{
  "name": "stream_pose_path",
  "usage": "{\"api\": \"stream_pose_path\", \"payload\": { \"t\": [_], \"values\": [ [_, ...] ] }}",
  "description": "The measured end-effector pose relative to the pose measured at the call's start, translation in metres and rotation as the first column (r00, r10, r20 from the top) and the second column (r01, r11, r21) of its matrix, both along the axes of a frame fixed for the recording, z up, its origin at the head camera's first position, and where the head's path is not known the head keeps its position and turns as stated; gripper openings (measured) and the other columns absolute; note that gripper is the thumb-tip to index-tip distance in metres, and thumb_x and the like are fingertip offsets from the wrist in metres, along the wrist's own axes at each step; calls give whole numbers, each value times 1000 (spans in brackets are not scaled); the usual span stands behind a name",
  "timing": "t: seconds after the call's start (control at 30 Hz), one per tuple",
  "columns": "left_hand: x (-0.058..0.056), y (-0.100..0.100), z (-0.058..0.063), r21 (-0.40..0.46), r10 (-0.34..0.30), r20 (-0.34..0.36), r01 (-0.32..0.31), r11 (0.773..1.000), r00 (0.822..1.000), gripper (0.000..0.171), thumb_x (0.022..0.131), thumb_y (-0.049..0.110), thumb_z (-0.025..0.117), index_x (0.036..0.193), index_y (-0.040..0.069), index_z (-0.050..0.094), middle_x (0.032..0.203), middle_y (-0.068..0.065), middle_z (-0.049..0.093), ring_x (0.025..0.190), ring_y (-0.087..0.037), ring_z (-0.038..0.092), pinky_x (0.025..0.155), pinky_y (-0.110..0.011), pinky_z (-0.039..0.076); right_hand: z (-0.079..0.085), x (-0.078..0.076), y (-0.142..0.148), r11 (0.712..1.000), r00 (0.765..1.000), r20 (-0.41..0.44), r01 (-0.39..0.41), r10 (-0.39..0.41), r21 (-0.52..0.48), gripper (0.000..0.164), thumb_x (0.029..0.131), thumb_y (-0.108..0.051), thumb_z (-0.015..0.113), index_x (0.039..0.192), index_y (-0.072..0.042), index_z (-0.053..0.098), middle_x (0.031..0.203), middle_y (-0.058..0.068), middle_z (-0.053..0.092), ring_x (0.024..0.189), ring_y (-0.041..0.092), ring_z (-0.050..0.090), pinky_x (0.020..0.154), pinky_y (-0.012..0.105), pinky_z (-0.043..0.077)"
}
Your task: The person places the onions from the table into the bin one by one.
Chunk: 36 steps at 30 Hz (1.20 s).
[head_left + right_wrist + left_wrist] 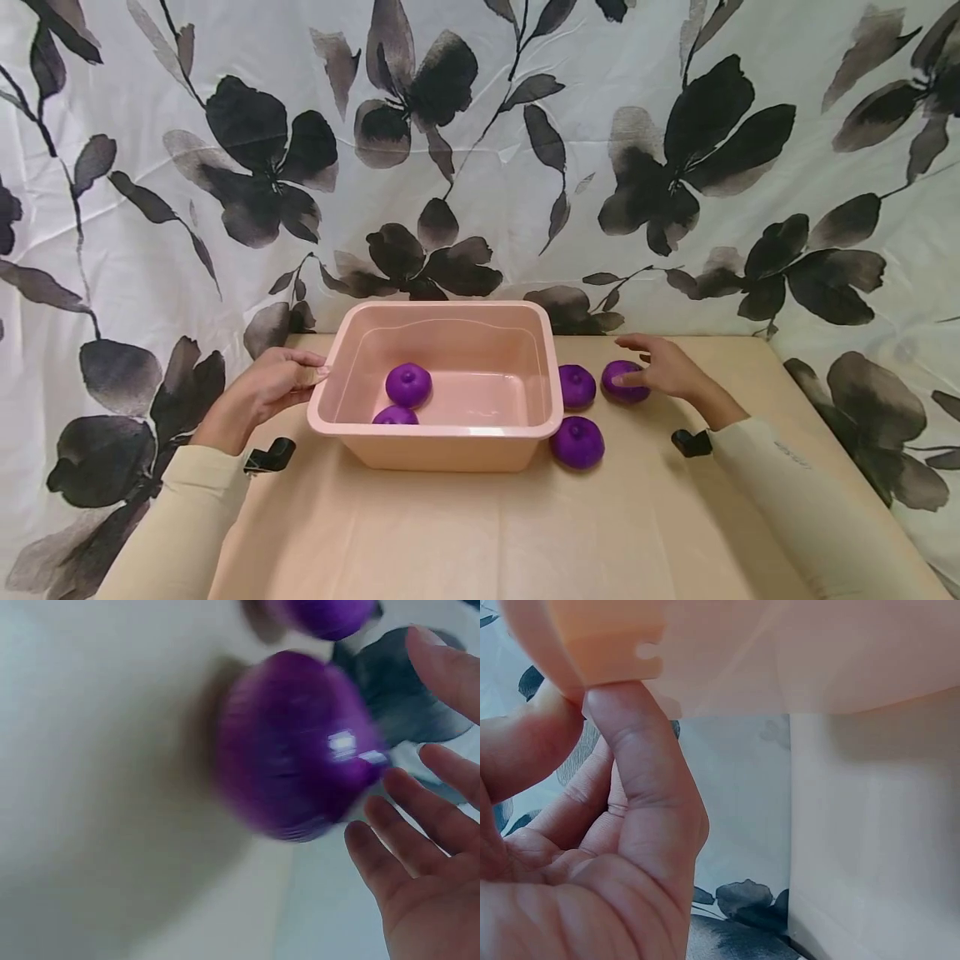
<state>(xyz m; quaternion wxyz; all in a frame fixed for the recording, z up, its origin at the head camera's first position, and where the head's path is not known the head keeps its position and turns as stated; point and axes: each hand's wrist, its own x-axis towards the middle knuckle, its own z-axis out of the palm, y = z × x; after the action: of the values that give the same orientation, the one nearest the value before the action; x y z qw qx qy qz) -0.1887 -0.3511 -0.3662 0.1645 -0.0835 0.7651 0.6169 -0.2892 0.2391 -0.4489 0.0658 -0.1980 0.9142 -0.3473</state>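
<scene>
My left hand (272,387) pinches the left rim of a pink plastic basin (442,452); in the left wrist view the thumb and a finger meet on the basin's edge (615,645). Two glossy purple onion-shaped pieces (408,384) lie inside it, the nearer one (395,415) partly hidden by the front rim. To the right, my right hand (670,368) hovers with spread fingers over the rightmost purple piece (621,395). In the right wrist view the fingers (416,859) are uncurled beside a blurred purple piece (289,750); whether they touch it, I cannot tell.
Two more purple pieces, one farther back (577,387) and one nearer (577,443), sit against the basin's right side on the beige-covered table (480,533). A white cloth with dark flowers (525,192) hangs behind the table.
</scene>
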Motion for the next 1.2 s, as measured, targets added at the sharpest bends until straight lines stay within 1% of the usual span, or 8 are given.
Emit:
{"api": "stream_pose_path", "payload": {
  "t": [0.07,0.23,0.33,0.5,0.63,0.8,1.03,1.2],
  "values": [
    [0,1,0,-12,0,0,0,1000,1000,23,99,-1,61,120,-9,67,88,4,67,79,-6,67,75,-22,61,-12,4,7,999,1000,13,27,-26,-25,77,85,-22,87,146,9,50,150,33,51,141,56,44,116,66,39],
    [0,1,2,-7,1,-6,-1,1000,1000,19,99,-1,62,116,-6,68,88,5,68,79,-5,67,75,-21,61,-34,11,13,991,993,43,114,-112,-63,85,82,-25,90,149,5,48,152,32,49,137,54,50,112,66,44],
    [-1,1,2,-12,5,-11,-5,1000,1000,21,99,0,62,118,-7,68,88,5,68,79,-5,67,75,-21,61,-42,13,14,985,986,34,165,-163,-43,89,80,-28,91,151,0,46,153,32,48,134,54,53,109,66,46],
    [-3,2,3,-32,6,-5,-6,999,1000,30,100,1,61,126,-12,63,90,5,66,80,-5,66,76,-22,61,-50,17,14,976,977,8,215,-215,-30,91,77,-31,94,151,-2,49,149,33,51,131,54,54,108,67,45],
    [-4,3,2,-38,1,-2,-1,999,1000,35,100,1,61,131,-14,60,91,5,66,81,-5,66,76,-22,61,-49,21,17,967,967,-1,253,-254,-34,91,75,-34,95,149,-3,52,147,32,55,130,52,55,107,65,46],
    [-4,3,2,-28,3,3,-3,1000,1000,31,100,1,61,127,-13,62,90,5,66,80,-5,66,76,-22,61,-45,22,20,962,963,-3,271,-271,-28,89,75,-40,94,147,-3,56,143,30,60,129,49,58,106,61,48],
    [-3,3,3,-46,-1,-1,1,999,1000,31,100,1,60,128,-13,62,91,5,65,81,-6,65,75,-21,61,-30,25,22,964,964,-21,266,-266,-11,89,76,-42,93,145,0,57,143,30,61,129,50,57,105,62,49],
    [-3,2,1,-31,9,17,-9,999,1000,24,100,0,61,121,-8,66,89,5,66,79,-6,65,75,-22,61,-18,28,19,967,966,-47,254,-253,4,88,75,-43,93,144,-2,59,141,28,62,127,49,59,103,59,50]
  ]
}}
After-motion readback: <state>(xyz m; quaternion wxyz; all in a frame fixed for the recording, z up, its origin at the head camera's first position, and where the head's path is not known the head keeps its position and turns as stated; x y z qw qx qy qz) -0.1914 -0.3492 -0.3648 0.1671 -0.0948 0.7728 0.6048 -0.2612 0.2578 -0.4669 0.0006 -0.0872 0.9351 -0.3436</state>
